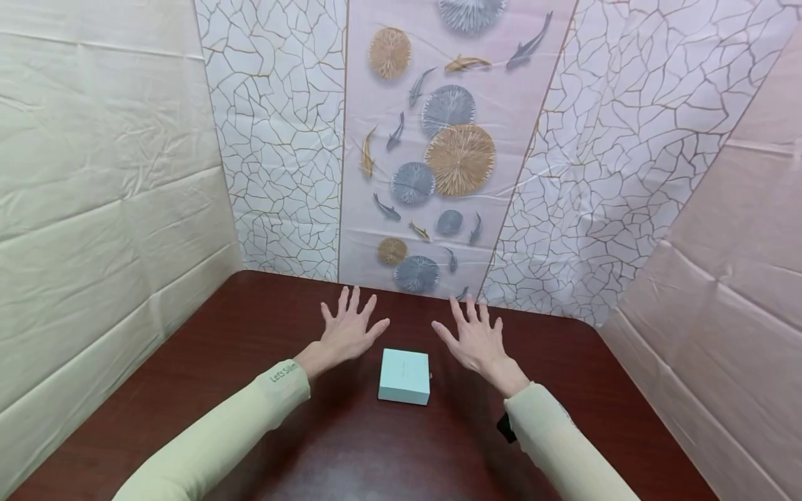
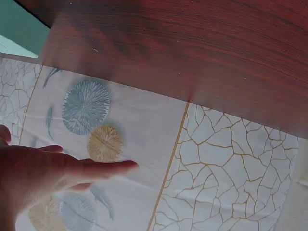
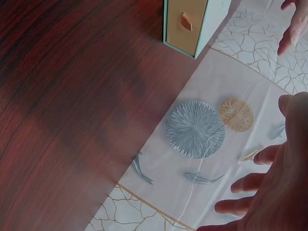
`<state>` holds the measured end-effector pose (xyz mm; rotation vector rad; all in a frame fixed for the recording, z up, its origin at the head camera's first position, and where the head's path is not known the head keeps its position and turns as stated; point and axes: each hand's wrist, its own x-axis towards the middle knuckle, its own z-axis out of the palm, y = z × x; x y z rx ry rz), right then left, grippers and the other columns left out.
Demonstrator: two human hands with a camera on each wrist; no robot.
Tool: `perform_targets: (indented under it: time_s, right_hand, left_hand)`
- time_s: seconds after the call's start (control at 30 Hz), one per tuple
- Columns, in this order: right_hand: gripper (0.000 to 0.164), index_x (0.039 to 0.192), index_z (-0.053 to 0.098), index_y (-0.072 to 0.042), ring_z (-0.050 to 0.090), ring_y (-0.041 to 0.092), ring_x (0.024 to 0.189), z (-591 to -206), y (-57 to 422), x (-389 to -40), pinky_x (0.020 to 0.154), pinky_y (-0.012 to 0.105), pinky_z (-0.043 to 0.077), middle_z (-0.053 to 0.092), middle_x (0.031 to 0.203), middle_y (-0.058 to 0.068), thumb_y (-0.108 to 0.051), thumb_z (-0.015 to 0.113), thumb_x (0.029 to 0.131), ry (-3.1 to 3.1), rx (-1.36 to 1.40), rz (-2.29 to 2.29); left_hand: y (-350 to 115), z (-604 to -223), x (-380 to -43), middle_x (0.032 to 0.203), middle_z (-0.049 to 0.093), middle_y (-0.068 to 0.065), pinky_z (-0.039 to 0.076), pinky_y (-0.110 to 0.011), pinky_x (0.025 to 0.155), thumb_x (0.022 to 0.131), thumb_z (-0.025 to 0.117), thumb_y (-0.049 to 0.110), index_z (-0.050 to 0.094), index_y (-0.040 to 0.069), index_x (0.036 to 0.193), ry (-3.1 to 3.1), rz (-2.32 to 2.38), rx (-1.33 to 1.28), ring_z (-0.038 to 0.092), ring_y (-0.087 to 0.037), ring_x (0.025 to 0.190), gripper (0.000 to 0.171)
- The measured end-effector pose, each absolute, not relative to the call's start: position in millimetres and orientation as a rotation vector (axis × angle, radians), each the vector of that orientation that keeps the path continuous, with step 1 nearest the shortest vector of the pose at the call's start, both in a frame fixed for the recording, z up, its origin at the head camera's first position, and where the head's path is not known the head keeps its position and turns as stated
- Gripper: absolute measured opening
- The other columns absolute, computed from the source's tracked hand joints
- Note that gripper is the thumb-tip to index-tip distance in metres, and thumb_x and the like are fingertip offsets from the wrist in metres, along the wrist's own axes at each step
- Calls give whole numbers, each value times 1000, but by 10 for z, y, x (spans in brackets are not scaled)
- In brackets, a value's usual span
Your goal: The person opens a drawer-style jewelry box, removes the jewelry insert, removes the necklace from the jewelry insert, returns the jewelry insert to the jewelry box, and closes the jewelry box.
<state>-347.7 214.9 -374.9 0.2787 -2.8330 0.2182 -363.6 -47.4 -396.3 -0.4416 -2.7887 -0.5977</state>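
A patterned cloth (image 1: 276,139) hangs behind the dark red table (image 1: 326,456). Above this table, the left hand (image 1: 344,336) and the right hand (image 1: 481,346) have their fingers spread wide. Between the forearms, on the table, lies a turquoise box (image 1: 404,376) with a small leaf-shaped tab (image 3: 186,21).

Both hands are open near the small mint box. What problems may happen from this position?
The mint box rests on a shiny table with neither hand holding it; a push from only the left hand or the right hand might slide it.

Its tan end panel, with a small tab, faces the person's right and looks like a drawer front; if loose, it might slip out when the box is tilted.
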Motion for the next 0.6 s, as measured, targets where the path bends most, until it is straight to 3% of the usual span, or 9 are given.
perform_targets:
  time_s: [0.27, 0.47, 0.6]
  right_hand:
    - [73, 155, 22, -19, 20, 46, 144, -3740, 2174, -3476, 107, 69, 23, 20, 159, 20, -62, 34, 97, -2821, 294, 199]
    - [67, 151, 33, -14, 27, 44, 143, -3726, 2196, -3479, 106, 66, 28, 27, 157, 21, -57, 34, 100, -2810, 330, 197]
    - [64, 147, 41, -10, 33, 43, 139, -3726, 2206, -3486, 103, 65, 31, 35, 152, 23, -53, 37, 100, -2807, 357, 199]
  left_hand:
    - [-370, -3985, -3606, 157, 28, -15, 30, -58, 111, 92, 51, 61, 32, 11, 151, -2904, -521, -920, 22, -35, 147, 80]
    - [-260, -4083, -3599, 158, 27, -13, 32, -50, 113, 84, 61, 64, 29, 12, 152, -3069, -482, -1065, 27, -30, 145, 92]
    - [-224, -4140, -3613, 154, 37, -12, 35, -45, 111, 83, 66, 58, 34, 7, 150, -3060, -451, -1106, 36, -27, 140, 90]
